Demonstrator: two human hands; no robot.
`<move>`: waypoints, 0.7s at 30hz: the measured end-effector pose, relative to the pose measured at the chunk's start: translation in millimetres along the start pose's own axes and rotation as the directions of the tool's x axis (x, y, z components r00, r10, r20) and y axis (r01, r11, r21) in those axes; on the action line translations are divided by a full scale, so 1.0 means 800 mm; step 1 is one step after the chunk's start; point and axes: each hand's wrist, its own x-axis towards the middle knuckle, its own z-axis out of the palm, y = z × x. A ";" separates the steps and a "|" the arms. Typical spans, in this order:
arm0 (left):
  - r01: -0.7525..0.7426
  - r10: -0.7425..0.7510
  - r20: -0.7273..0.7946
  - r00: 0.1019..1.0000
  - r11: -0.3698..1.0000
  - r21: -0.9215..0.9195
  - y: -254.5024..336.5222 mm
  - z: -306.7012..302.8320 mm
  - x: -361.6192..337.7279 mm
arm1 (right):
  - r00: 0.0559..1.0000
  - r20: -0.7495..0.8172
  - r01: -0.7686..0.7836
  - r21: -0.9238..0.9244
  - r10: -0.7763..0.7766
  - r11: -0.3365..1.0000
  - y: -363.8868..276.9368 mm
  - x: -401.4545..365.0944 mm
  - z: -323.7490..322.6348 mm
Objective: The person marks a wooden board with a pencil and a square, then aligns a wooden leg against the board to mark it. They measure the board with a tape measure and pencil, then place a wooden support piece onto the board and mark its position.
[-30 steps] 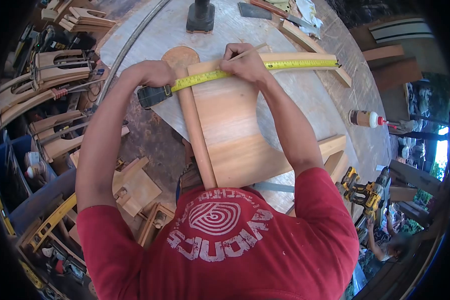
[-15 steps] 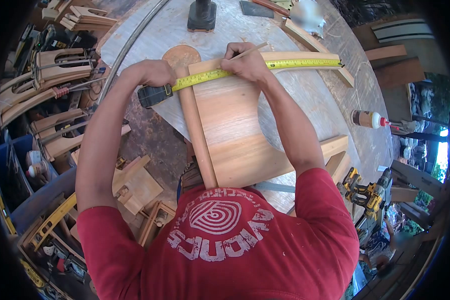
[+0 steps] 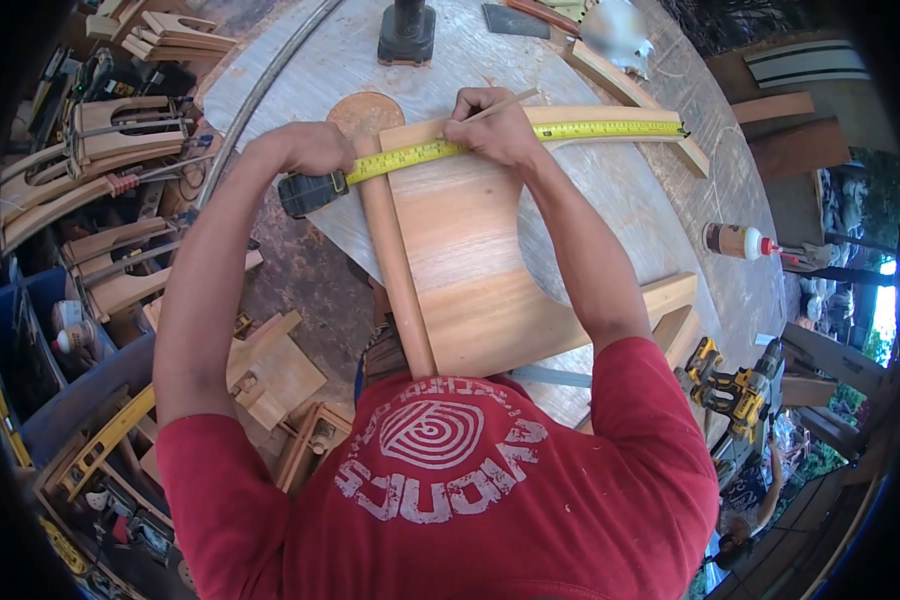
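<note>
A yellow tape measure (image 3: 610, 130) is drawn out across a wooden frame with a broad curved panel (image 3: 470, 235). Its black case (image 3: 310, 194) hangs past the frame's left edge, beside a long wooden rail (image 3: 398, 270). My left hand (image 3: 315, 150) is closed on the tape near the case. Farther right, my right hand (image 3: 492, 128) pinches a thin pencil (image 3: 510, 103), its fingers resting at the tape over the frame's top piece. The pencil's lower end is hidden in those fingers. The tape's hooked end reaches the right end of the top piece.
A glue bottle (image 3: 735, 241) lies on the worktable (image 3: 725, 190) to the right, with yellow cordless drills (image 3: 735, 385) below it. A dark tool base (image 3: 406, 48) stands at the top. Clamped wooden parts (image 3: 120, 140) fill the left side. Another person (image 3: 755, 505) is at lower right.
Both hands, the tape and the pencil stay almost where they were. The view has shifted very slightly. At lower right, the other person's arm and body have changed position.
</note>
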 end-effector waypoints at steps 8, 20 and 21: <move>0.004 -0.009 -0.047 0.999 0.995 -0.101 0.003 0.003 -0.013 | 0.988 -0.141 0.098 0.241 -0.065 0.966 -0.007 -0.019 -0.020; -0.350 0.308 -0.182 0.934 0.679 -0.645 0.169 0.190 -0.107 | 0.495 -0.854 0.341 0.357 0.157 0.870 -0.038 -0.404 -0.136; -0.352 0.279 -0.227 0.933 0.581 -0.734 0.199 0.198 -0.116 | 0.386 -0.902 0.116 0.258 0.196 0.959 -0.018 -0.437 -0.139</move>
